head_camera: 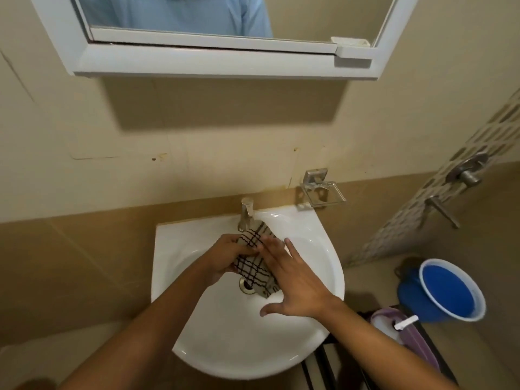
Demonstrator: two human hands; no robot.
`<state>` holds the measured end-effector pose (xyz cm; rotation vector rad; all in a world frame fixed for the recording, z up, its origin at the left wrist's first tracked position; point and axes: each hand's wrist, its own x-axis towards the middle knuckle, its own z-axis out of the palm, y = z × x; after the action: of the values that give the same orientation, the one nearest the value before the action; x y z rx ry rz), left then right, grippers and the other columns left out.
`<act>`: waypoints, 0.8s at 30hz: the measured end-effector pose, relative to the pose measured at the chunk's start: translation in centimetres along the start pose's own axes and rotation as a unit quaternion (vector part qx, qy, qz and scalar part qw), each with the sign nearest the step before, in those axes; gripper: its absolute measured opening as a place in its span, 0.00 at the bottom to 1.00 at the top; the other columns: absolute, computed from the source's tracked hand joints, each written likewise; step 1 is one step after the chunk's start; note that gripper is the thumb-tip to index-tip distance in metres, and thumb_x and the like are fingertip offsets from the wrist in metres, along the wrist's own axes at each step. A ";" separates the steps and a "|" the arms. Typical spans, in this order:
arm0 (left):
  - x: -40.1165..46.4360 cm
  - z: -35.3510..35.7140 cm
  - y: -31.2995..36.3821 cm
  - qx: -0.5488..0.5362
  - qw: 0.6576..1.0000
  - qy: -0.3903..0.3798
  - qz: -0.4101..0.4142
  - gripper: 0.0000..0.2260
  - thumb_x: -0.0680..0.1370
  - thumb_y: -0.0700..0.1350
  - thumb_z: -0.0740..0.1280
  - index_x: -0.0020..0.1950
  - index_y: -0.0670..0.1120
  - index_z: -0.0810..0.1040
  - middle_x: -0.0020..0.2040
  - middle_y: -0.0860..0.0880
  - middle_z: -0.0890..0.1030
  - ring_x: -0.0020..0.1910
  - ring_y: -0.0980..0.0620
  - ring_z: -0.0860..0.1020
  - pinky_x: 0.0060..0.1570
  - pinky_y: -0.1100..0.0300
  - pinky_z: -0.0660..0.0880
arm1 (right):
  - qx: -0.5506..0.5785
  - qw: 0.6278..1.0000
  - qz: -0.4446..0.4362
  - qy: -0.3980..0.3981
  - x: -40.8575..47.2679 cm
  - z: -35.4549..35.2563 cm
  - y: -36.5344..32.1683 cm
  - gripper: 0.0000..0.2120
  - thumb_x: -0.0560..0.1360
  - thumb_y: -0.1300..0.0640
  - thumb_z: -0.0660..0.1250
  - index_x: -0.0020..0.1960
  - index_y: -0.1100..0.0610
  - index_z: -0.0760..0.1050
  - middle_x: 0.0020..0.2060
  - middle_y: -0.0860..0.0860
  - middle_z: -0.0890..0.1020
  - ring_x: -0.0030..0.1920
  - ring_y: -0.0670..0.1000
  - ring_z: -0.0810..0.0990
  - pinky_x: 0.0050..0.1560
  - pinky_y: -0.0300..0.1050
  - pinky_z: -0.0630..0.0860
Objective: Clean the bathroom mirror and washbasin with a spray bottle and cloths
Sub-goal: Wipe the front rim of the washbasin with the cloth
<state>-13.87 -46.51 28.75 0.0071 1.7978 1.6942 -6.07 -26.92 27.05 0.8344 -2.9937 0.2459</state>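
A beige cloth [254, 266] with dark checked lines hangs over the bowl of the white washbasin [180, 249], just below the steel tap [246, 212]. My left hand [225, 258] grips the cloth from the left with curled fingers. My right hand [292, 280] lies flat against the cloth's right side, fingers straight and spread, thumb pointing left. The drain [246, 285] shows under the cloth. The white-framed mirror [213, 32] hangs on the wall above. A white spray nozzle [405, 323] pokes up at the right, its bottle mostly hidden.
An empty steel soap holder [320, 190] is fixed to the wall right of the tap. A blue bucket [450, 291] stands on the floor at right, beside a purple-and-white item [394, 325]. Shower valves [467, 170] sit on the right wall.
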 end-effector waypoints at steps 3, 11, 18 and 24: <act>0.8 0.9 0.6 -0.009 0.999 -0.043 -0.021 0.15 0.68 0.43 0.70 0.53 0.40 0.82 0.50 0.38 0.84 0.51 0.41 0.82 0.48 0.50 0.80 | 0.005 1.000 -0.009 0.026 1.2 1.0 1.7 0.60 0.67 0.42 0.75 0.81 0.55 0.36 0.80 0.51 0.36 0.80 0.52 0.38 0.79 0.51 0.40; 4.3 2.5 2.1 0.004 0.999 -0.001 -0.049 0.22 0.70 0.46 0.68 0.62 0.37 0.75 0.50 0.37 0.84 0.47 0.41 0.84 0.42 0.50 0.82 | 0.240 0.960 0.099 0.105 0.7 3.1 5.4 0.44 0.69 0.64 0.72 0.79 0.47 0.57 0.78 0.43 0.57 0.77 0.48 0.60 0.71 0.47 0.69; 4.8 0.2 -0.6 0.072 0.980 0.186 -0.015 0.07 0.76 0.36 0.66 0.42 0.37 0.82 0.36 0.37 0.84 0.33 0.40 0.81 0.38 0.53 0.77 | 0.193 0.930 0.237 0.204 1.4 3.0 13.2 0.34 0.70 0.70 0.69 0.74 0.56 0.67 0.71 0.55 0.71 0.71 0.53 0.69 0.71 0.49 0.69; 5.2 -4.3 -4.4 0.445 0.829 0.339 0.000 0.22 0.78 0.48 0.66 0.71 0.42 0.71 0.69 0.41 0.74 0.69 0.40 0.71 0.65 0.47 0.69 | 0.026 0.957 0.289 0.003 5.2 7.1 16.5 0.39 0.63 0.55 0.76 0.72 0.62 0.70 0.68 0.64 0.73 0.68 0.68 0.72 0.67 0.69 0.69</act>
<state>-18.03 -48.80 22.31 -0.2184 2.9719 0.7115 -18.93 -16.73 18.02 -0.0689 -3.1549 0.3317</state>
